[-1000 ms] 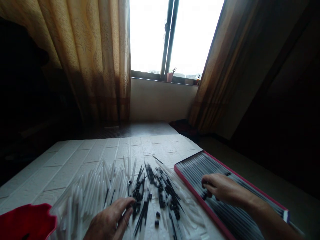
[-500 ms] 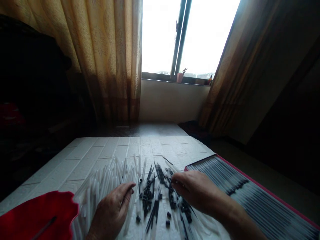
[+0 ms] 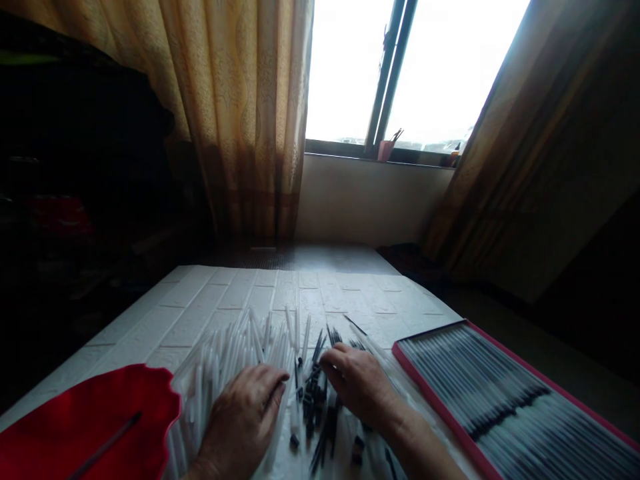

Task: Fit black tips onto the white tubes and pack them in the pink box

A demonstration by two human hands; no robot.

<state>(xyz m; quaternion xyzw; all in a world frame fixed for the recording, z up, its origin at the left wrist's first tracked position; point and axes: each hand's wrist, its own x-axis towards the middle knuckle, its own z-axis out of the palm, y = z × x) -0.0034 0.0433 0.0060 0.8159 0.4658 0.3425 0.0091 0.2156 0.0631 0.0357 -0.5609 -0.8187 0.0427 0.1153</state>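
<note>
Clear plastic tubes (image 3: pixel 215 367) lie in a heap on the white brick-patterned table, beside and partly under my left hand (image 3: pixel 247 417). Its thumb and fingers are bent near each other; what they hold, if anything, is hidden. My right hand (image 3: pixel 357 380) reaches over the pile of small black caps (image 3: pixel 311 400) and thin dark rods (image 3: pixel 320 443), its fingertips pinched together near the pile's upper part. I cannot make out anything between those fingertips. A pink-edged box (image 3: pixel 480 393) at the right holds rows of pens with dark and pale parts.
A red scalloped bowl (image 3: pixel 90 413) with one thin stick in it stands at the near left. Behind the white table (image 3: pixel 300 287) are a curtain (image 3: pixel 240 120), a window and a pink cup (image 3: pixel 385 151) with sticks on the sill.
My right hand has moved left from beside the box to the middle pile, nearer my left hand. The view has turned left, so the box shows more fully.
</note>
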